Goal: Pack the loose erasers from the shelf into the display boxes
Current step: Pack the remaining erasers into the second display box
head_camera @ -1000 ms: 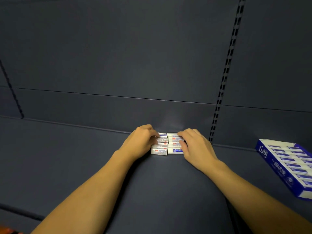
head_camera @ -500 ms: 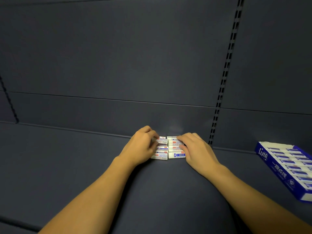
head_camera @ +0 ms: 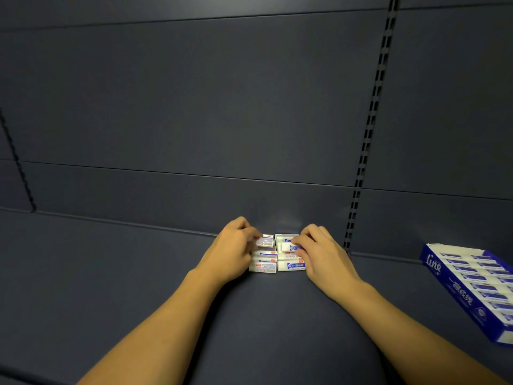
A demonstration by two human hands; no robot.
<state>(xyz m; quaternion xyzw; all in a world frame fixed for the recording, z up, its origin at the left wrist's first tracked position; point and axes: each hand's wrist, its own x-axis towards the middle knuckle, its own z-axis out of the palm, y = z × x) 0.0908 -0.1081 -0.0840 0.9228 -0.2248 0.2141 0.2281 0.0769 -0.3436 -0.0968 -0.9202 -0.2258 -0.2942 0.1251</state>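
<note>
Erasers in white and blue wrappers lie in two short columns on the dark shelf against its back panel, squeezed between both hands. The left hand curls its fingers around the left column, hiding its outer ends; the right hand pinches an eraser in the right column. Far right, the blue display box of erasers is cut off by the edge.

Shelf: uniform dark slate grey, matte. Back panel: same dark grey, crossed by thin darker horizontal seams. Slotted upright, right of centre: black slots in a repeating paired pattern. Erasers, centre: white bodies, sleeves printed blue and white with small red marks. Display box, far right: deep blue side with white lettering; its contents show alternating white and blue stripes.
</note>
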